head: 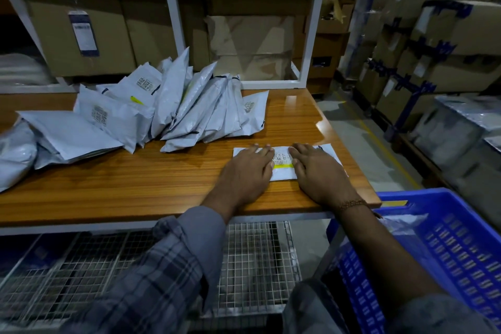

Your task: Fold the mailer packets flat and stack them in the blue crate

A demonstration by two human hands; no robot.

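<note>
Head view is showing both hands lying flat, fingers straight and together, on one white packet [282,162] near the right front of the wooden table [135,184]. Left hand [248,168] is pressing the packet's left part; right hand [315,171] is pressing its right part, and a printed label with a yellow strip is showing in the gap between them. Neither hand is curling round anything. A bracelet [352,203] is sitting on the right wrist, and a plaid sleeve [162,266] is covering the left forearm. A pile [173,106] of further white packets is leaning and overlapping at the table's left and centre, well apart from the pressed one. The crate [447,238], blue, is standing just beside the table's right front corner, below the right forearm, with pale plastic showing inside; what it is cannot be told. Cardboard boxes [81,35] are filling the white shelving behind the table.
</note>
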